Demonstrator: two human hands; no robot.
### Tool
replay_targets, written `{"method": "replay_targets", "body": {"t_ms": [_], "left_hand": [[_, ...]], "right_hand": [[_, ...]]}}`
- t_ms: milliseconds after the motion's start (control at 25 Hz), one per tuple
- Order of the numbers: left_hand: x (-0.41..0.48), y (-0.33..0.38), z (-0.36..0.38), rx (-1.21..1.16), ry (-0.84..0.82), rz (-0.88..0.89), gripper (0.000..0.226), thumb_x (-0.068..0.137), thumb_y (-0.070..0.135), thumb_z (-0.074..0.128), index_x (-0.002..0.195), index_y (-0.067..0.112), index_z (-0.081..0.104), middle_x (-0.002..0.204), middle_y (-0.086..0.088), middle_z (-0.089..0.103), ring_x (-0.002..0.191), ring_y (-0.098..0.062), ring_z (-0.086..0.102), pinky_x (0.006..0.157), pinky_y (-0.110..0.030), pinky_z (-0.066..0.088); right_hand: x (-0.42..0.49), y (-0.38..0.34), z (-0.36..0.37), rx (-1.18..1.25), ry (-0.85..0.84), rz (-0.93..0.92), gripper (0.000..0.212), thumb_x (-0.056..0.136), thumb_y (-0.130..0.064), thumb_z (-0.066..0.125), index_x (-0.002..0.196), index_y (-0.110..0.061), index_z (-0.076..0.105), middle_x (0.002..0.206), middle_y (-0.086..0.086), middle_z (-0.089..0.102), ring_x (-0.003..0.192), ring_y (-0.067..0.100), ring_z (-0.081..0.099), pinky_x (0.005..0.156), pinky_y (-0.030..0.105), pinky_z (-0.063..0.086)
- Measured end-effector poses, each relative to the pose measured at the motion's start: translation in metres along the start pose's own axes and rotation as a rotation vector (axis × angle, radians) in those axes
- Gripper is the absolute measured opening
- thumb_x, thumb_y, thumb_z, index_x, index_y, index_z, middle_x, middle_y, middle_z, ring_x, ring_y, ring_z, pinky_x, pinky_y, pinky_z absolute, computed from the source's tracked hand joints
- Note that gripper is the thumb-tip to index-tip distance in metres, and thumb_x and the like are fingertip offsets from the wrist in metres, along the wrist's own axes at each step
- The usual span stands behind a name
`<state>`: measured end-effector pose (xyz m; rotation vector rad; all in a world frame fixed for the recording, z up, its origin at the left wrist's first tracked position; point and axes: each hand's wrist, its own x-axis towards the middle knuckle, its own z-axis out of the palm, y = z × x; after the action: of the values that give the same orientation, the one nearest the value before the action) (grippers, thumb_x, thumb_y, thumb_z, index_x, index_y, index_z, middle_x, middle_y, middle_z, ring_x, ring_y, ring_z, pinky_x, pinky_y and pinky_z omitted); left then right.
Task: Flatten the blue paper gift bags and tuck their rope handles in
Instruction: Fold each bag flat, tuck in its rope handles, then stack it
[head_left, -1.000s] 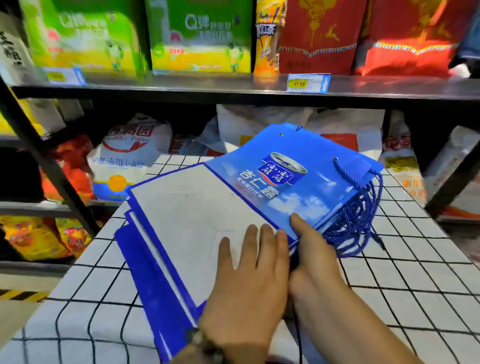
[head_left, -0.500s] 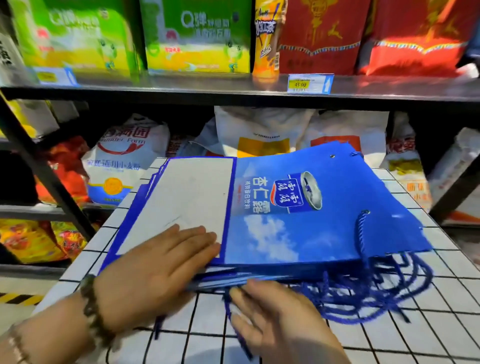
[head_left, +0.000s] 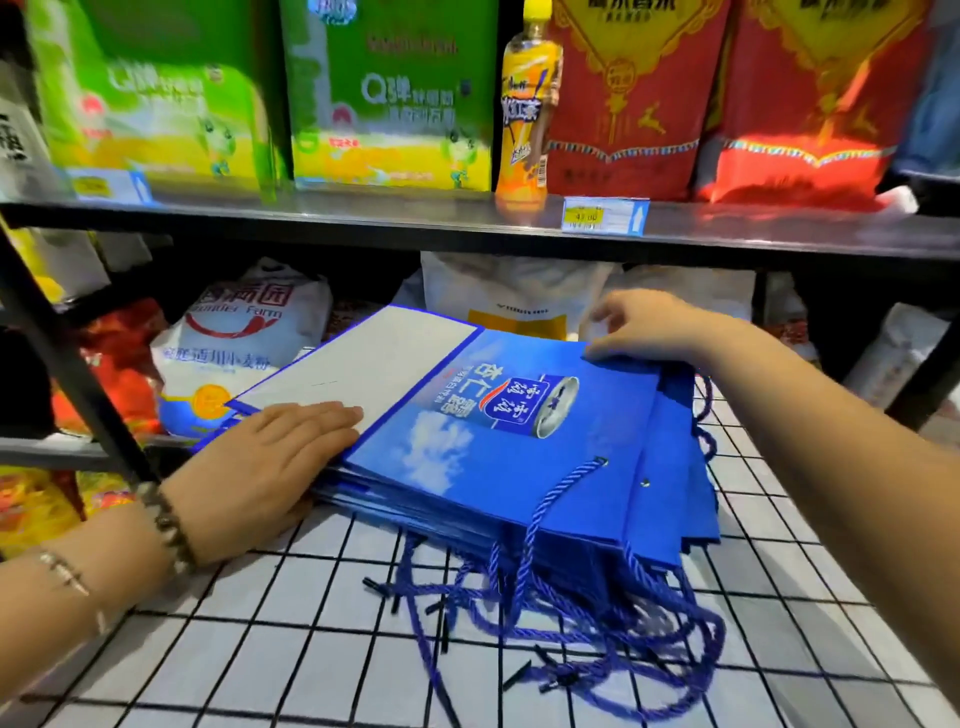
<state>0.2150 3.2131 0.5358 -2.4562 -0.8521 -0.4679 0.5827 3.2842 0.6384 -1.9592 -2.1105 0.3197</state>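
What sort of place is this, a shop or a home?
Probably a grocery shop: a price tag on the metal shelf, a drink bottle beside green boxes, and a flour sack below.

Shop aisle, dim below shelf level. Up front: tabletop (head_left: 311, 649) under white cloth with black grid. Behind it, dark metal shelf (head_left: 363, 223) loaded with green boxes (head_left: 389, 93), one yellow bottle (head_left: 527, 104) and red bags (head_left: 623, 93); price tag (head_left: 602, 215) on the front edge. Underneath, white sacks (head_left: 244, 332) in shadow. Far left: slanted black strut (head_left: 67, 364), lower shelf (head_left: 52, 449).
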Motion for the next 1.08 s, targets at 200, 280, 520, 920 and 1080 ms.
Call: {"method": "replay_targets", "body": {"t_ms": [200,280,520,920,1080], "left_hand": [[0.014,0.027,0.002,0.187,-0.002,-0.108,0.052,0.070,0.022,0.033,0.120,0.007,0.043,0.113,-0.017,0.065,0.098,-0.035,0.065,0.072,-0.045,0.054],[0.016,0.024,0.005,0.207,-0.016,-0.074,0.050,0.071,0.022,0.033,0.117,0.008,0.044,0.112,-0.016,0.066,0.095,-0.033,0.066,0.069,-0.044,0.055],[0.030,0.000,0.023,0.056,-0.048,-0.074,0.066,0.054,0.014,0.077,0.112,0.007,0.047,0.116,-0.018,0.064,0.096,-0.034,0.066,0.064,-0.037,0.056],[0.011,-0.062,0.028,-0.001,-0.146,-0.228,0.056,0.073,-0.007,0.051,0.126,0.011,0.044,0.127,-0.024,0.054,0.105,-0.043,0.059,0.084,-0.057,0.044],[0.009,-0.068,0.009,0.005,-0.348,-0.355,0.066,0.081,-0.007,0.049,0.141,0.015,0.032,0.138,-0.024,0.044,0.114,-0.043,0.053,0.087,-0.053,0.048]], "right_hand": [[0.019,-0.002,0.024,0.245,-0.558,0.294,0.040,0.084,-0.046,0.057,0.104,-0.012,0.065,0.098,0.007,0.070,0.076,0.020,0.067,0.062,0.026,0.052],[0.017,0.006,0.025,0.301,-0.608,0.320,0.043,0.085,-0.047,0.054,0.107,-0.012,0.065,0.092,0.006,0.072,0.068,0.021,0.069,0.058,0.026,0.055],[-0.036,0.024,0.024,0.347,-0.629,0.320,0.049,0.082,-0.051,0.053,0.101,-0.008,0.069,0.098,0.011,0.072,0.079,0.024,0.070,0.066,0.029,0.056],[-0.115,-0.040,0.062,0.540,-0.561,0.231,0.050,0.085,-0.060,0.042,0.098,-0.017,0.066,0.085,0.000,0.073,0.066,0.017,0.067,0.046,0.016,0.043],[-0.132,-0.063,0.063,0.276,-0.426,0.193,0.062,0.079,-0.070,0.038,0.084,-0.013,0.061,0.075,0.006,0.068,0.065,0.022,0.065,0.056,0.027,0.049]]}}
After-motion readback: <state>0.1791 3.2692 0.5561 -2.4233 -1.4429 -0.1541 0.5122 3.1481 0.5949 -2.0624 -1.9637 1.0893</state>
